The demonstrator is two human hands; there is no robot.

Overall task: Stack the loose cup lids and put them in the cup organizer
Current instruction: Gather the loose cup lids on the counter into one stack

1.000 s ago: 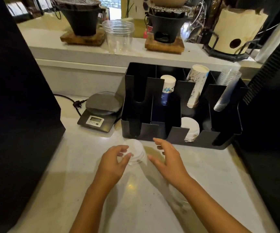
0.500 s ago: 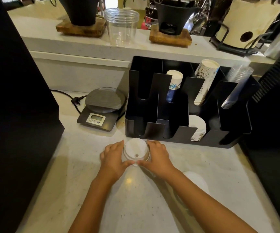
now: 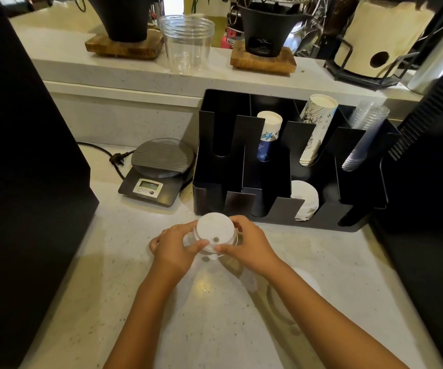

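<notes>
both hands pinching small stack of white plastic cup lids [image 3: 215, 231] | left hand [image 3: 174, 247] and right hand [image 3: 247, 247] squeeze opposite rims, probably squaring them up | black compartmented cup organizer [image 3: 268, 206] at surface's back edge, next I'd guess

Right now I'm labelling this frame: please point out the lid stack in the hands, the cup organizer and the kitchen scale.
lid stack [image 3: 215, 230]: head view, flat top of the uppermost lid.
cup organizer [image 3: 265, 169]: head view, black centre divider wall.
kitchen scale [image 3: 163, 159]: head view, round ribbed weighing platform.

Head view, looking down, near the counter [image 3: 135, 302]
</notes>
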